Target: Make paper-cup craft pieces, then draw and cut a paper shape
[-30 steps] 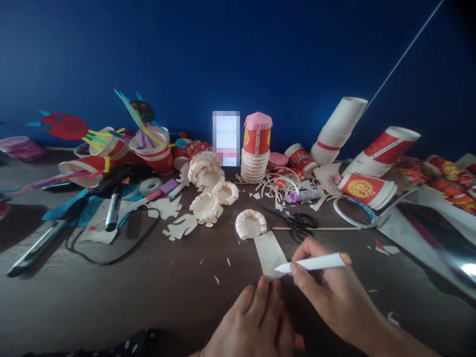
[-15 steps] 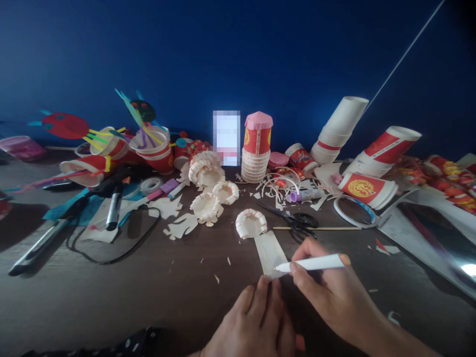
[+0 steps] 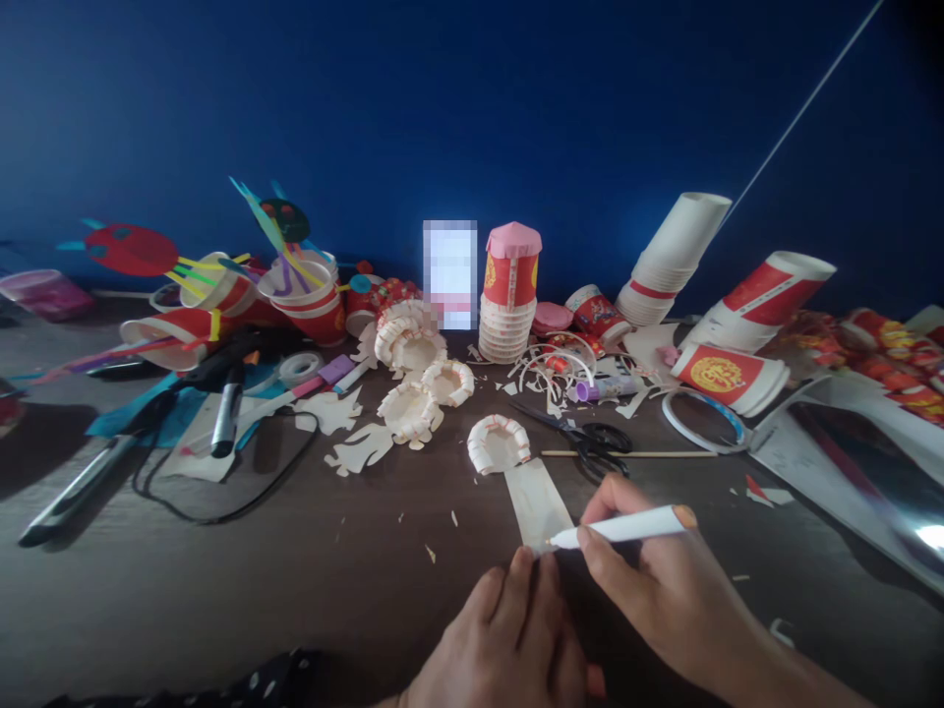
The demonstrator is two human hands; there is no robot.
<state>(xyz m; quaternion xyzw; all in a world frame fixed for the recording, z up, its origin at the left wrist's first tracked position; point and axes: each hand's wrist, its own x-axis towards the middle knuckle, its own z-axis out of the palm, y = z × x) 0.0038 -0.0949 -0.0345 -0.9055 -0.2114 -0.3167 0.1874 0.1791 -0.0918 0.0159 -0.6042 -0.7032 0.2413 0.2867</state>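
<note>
My right hand (image 3: pixel 656 560) is closed round a white marker (image 3: pixel 634 526) with an orange end, its tip touching or just above a pale strip of paper (image 3: pixel 538 499). My left hand (image 3: pixel 508 629) bends over the strip's near end, fingers close together, holding it against the table; what lies under the palm is hidden. A bit of red (image 3: pixel 596 678) peeks out at that hand's right side. Just past the strip's far end sits a white ring of curled paper (image 3: pixel 500 444). Black scissors (image 3: pixel 582 433) lie to its right, beside a thin wooden stick (image 3: pixel 664 453).
Stacked red and white paper cups (image 3: pixel 510 295) stand at the back, with more stacks leaning on the right. Curled paper rings (image 3: pixel 409 408) and scraps lie left of centre. Farther left are a glue gun (image 3: pixel 213 369) and its cord. A shiny dark sheet (image 3: pixel 862 462) lies right.
The marker tip has shifted slightly to the right and down along the strip, with my right hand moving a little. My left hand stays in place.
</note>
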